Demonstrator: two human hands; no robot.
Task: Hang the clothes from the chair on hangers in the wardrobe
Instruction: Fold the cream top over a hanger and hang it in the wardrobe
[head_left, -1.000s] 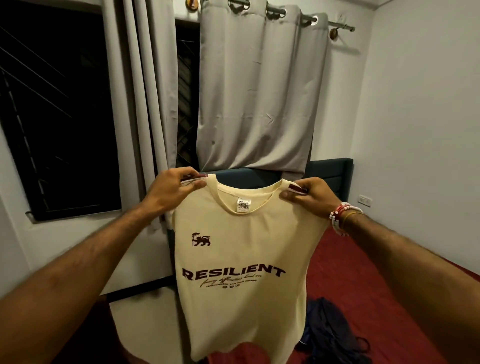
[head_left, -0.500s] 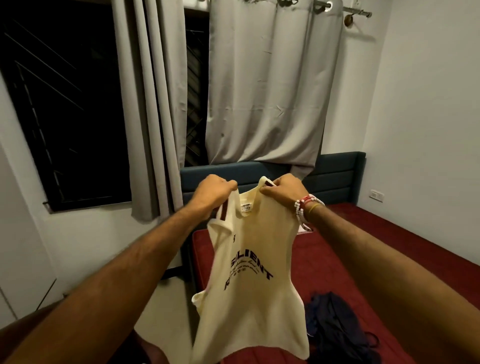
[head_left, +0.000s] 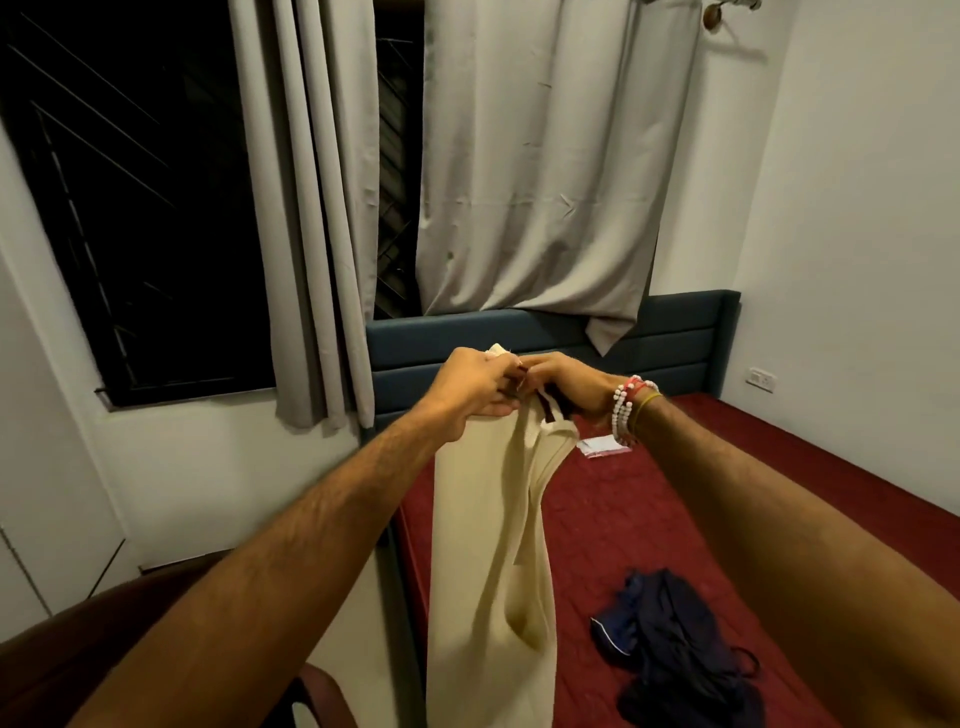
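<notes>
A cream T-shirt (head_left: 488, 545) with dark maroon sleeve trim hangs folded in half lengthwise in front of me. My left hand (head_left: 475, 387) and my right hand (head_left: 563, 382) meet at its top and both grip the shoulders, held together. The shirt's print is hidden inside the fold. A dark brown chair (head_left: 62, 649) shows at the bottom left, partly behind my left arm. No hanger or wardrobe is in view.
A bed with a red cover (head_left: 649, 519) and a dark teal headboard (head_left: 675, 332) fills the right side. A dark navy garment (head_left: 675, 654) lies on it, and a small white packet (head_left: 602, 447) further back. Grey curtains (head_left: 530, 156) hang over a dark window (head_left: 130, 208).
My hands have come together, folding the spread shirt in half so its print is now hidden. The view has tilted down slightly.
</notes>
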